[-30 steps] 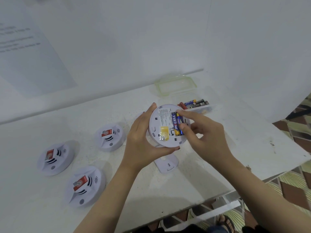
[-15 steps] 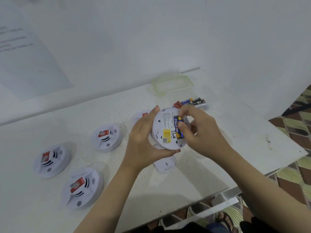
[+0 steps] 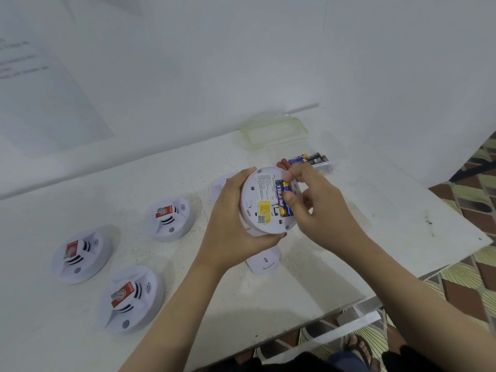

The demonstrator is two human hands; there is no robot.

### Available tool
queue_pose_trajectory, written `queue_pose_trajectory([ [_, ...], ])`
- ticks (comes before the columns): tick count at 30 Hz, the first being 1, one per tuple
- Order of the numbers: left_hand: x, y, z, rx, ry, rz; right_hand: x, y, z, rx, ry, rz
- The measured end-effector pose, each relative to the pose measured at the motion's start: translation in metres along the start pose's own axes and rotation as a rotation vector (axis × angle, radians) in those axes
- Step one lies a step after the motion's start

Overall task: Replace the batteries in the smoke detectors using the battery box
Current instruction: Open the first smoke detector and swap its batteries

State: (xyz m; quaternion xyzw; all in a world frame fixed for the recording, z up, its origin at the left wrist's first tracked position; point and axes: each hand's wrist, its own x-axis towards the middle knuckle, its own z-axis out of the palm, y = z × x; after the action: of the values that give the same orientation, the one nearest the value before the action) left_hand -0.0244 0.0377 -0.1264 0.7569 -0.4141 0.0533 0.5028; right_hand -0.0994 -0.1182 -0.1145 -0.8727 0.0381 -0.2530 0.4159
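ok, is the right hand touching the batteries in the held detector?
Touching. Head view: the right hand has its thumb and a fingertip on the batteries in the back of the detector; no gap shows.

1. There were five smoke detectors point(image 3: 80, 255) point(image 3: 131, 298) point(image 3: 170, 217) point(image 3: 257, 194) point(image 3: 220, 185); one was half hidden.
2. Two batteries point(image 3: 280, 200) sat in one detector.
3. One battery box point(image 3: 326, 167) held more, too crowded to count.
4. There was one lid point(image 3: 273, 132) and one loose cover point(image 3: 264, 261).

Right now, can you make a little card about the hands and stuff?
left hand: holds detector, back up
right hand: pinches battery in its slot
box: open, batteries inside
lid: off, behind box
cover: on table, below hands
other detectors: three at left
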Motion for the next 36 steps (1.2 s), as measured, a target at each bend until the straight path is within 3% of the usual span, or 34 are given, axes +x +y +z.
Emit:
queue_pose_trajectory([
  [7,0.009,0.001,-0.005,-0.001,-0.117,-0.093,-0.001,0.002,-0.001,-0.010,0.073,-0.040],
  [12,0.012,0.000,-0.007,0.041,-0.151,-0.041,-0.005,0.002,-0.002,-0.004,0.123,-0.051],
  [17,0.013,0.005,-0.010,0.060,-0.122,0.029,-0.005,-0.004,-0.003,0.008,0.090,-0.023],
  [22,0.007,0.009,-0.006,-0.066,-0.057,-0.064,-0.005,-0.006,0.000,0.007,0.049,-0.015],
  [36,0.001,0.008,-0.003,-0.076,-0.027,-0.009,-0.001,-0.008,-0.003,-0.018,-0.093,-0.049],
])
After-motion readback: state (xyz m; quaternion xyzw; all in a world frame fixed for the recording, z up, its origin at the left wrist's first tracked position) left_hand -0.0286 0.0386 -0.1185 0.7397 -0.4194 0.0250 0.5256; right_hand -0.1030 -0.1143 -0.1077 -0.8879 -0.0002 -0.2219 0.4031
